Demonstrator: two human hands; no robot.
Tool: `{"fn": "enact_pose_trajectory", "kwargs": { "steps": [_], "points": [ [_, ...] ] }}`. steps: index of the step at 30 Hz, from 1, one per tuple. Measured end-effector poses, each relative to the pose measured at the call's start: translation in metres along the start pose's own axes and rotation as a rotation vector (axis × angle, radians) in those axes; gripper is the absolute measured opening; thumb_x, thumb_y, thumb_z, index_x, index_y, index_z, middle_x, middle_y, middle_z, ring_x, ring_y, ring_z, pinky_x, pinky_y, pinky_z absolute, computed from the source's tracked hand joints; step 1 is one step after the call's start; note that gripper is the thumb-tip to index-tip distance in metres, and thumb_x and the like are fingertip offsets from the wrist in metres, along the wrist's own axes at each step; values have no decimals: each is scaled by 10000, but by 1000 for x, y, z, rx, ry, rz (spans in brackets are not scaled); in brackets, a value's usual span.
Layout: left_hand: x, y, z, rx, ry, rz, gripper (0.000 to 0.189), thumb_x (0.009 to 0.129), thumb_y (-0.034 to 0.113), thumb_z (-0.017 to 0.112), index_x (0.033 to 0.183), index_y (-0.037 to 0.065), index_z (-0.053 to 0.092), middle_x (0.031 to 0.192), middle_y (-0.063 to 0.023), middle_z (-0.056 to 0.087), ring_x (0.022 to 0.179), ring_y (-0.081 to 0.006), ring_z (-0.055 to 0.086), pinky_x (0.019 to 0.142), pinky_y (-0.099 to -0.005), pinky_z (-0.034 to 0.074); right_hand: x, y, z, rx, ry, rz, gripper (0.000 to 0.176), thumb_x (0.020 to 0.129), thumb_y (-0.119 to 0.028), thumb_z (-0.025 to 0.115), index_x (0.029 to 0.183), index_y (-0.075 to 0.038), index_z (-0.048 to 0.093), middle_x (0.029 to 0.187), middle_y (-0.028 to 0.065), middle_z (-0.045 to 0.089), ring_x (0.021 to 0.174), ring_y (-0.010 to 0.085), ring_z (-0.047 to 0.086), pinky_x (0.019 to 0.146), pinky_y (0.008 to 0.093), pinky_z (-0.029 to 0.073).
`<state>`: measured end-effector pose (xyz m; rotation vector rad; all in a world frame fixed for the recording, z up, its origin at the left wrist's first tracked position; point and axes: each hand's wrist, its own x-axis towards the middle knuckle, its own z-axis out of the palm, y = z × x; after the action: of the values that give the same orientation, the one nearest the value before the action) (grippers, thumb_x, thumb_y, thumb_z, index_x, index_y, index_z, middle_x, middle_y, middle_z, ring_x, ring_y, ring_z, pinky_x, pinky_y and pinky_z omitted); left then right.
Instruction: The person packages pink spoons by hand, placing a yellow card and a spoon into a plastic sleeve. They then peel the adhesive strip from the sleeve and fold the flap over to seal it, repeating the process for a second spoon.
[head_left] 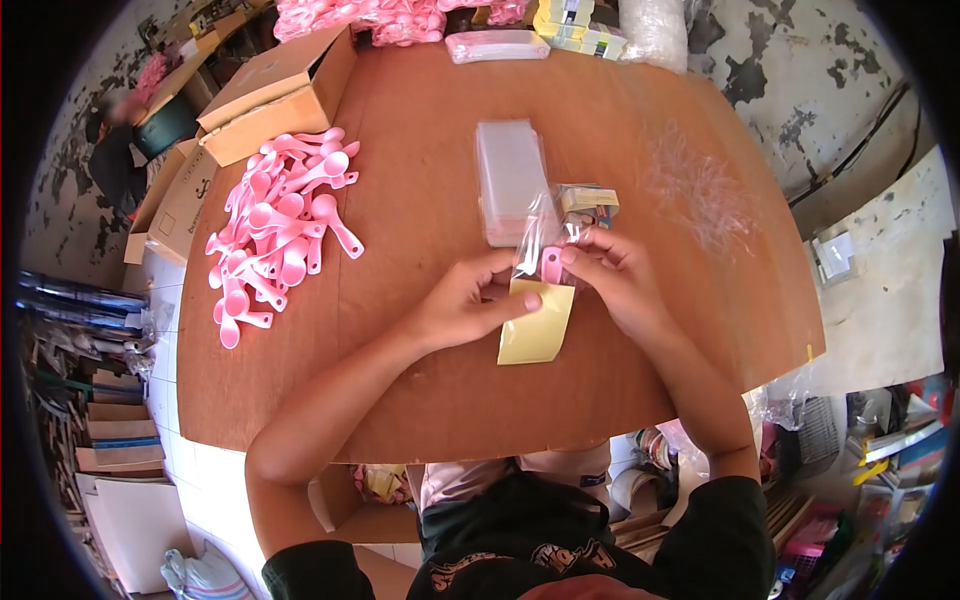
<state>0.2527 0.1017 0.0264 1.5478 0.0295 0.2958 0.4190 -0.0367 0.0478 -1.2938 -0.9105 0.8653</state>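
Observation:
My left hand (468, 302) pinches a clear plastic bag (533, 235) near its middle, its thumb lying over a yellow card (535, 335) in the lower part. Opposite it, my right hand (622, 278) has thumb and fingers closed at a pink spoon (552, 263), whose holed handle end shows at the bag's upper part; the rest of the spoon is hidden. Just beyond my hands lies a stack of clear bags (513, 180). A small stack of printed cards (588, 203) sits right behind my right hand. Many loose pink spoons (285, 220) are heaped at the left.
A cardboard box (275, 95) stands at the table's back left. Along the back edge are bagged pink spoons (360, 20), a flat clear pack (497, 46) and yellow card bundles (580, 28). Thin plastic strips (705, 190) lie at the right of the wooden table (420, 400).

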Motion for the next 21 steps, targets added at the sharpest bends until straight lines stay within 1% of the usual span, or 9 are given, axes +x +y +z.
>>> {"fn": "enact_pose_trajectory", "kwargs": {
  "steps": [1, 3, 6, 9, 14, 16, 18, 20, 21],
  "points": [
    [0, 0, -1, -74, 17, -5, 317, 924, 152, 625, 1202, 13, 564, 1059, -50, 657, 962, -108, 606, 818, -280, 506, -1, -1, 0, 7, 1, 3, 187, 898, -123, 654, 1023, 14, 637, 920, 60, 673, 788, 81, 623, 640, 217, 500],
    [-1, -3, -4, -22, 53, 37, 258, 961, 174, 573, 1159, 8, 578, 1016, -30, 651, 934, -85, 590, 790, -255, 492, -3, -4, 2, -23, -78, 114, 178, 904, -116, 635, 1028, 12, 640, 949, 69, 672, 866, 113, 635, 763, 265, 530],
    [2, -9, -3, -126, 210, 21, 197, 982, 192, 540, 1018, 9, 603, 874, 13, 613, 824, -45, 552, 722, -225, 474, -5, -1, 8, -14, -93, 99, 169, 899, -111, 642, 1016, 10, 641, 944, 60, 669, 849, 108, 634, 740, 259, 529],
    [0, -12, -6, -83, 204, -36, 206, 986, 202, 535, 999, 8, 603, 848, 23, 606, 808, -42, 543, 715, -226, 471, -6, -3, 5, 75, -114, 121, 168, 899, -121, 643, 1012, 4, 645, 934, 57, 669, 815, 104, 633, 691, 248, 520],
    [-1, -4, -3, -72, 238, -38, 218, 984, 208, 533, 1021, 4, 601, 861, -9, 638, 804, -62, 590, 697, -235, 501, -3, 4, 0, 128, -103, 178, 172, 896, -137, 650, 1007, -5, 650, 902, 55, 671, 772, 107, 629, 645, 249, 509],
    [-1, -2, -2, -103, 268, -44, 219, 981, 204, 538, 1037, 0, 596, 873, -27, 651, 805, -74, 609, 688, -240, 515, -3, 5, 0, 44, -87, 137, 176, 894, -139, 655, 1009, -6, 652, 885, 45, 671, 768, 101, 626, 656, 252, 505],
    [-1, -6, -3, -129, 346, 32, 200, 975, 175, 540, 1092, 19, 581, 889, -60, 662, 796, -112, 634, 683, -271, 539, -3, 3, 1, -9, -115, 148, 172, 894, -143, 656, 1001, -8, 651, 892, 44, 671, 774, 98, 623, 661, 250, 503],
    [-1, -9, -5, -101, 331, 41, 189, 965, 148, 554, 1100, 17, 575, 874, -65, 662, 778, -114, 635, 674, -273, 542, -4, 5, 3, -63, -143, 159, 169, 894, -146, 657, 993, -10, 649, 899, 43, 671, 780, 95, 621, 666, 248, 500],
    [-1, -10, -6, -73, 316, 50, 186, 955, 120, 567, 1108, 15, 569, 859, -70, 663, 760, -117, 636, 665, -274, 545, -4, 9, 5, -46, -167, 128, 164, 896, -155, 657, 973, -11, 651, 861, 31, 668, 752, 77, 621, 611, 228, 493]
  ]
}}
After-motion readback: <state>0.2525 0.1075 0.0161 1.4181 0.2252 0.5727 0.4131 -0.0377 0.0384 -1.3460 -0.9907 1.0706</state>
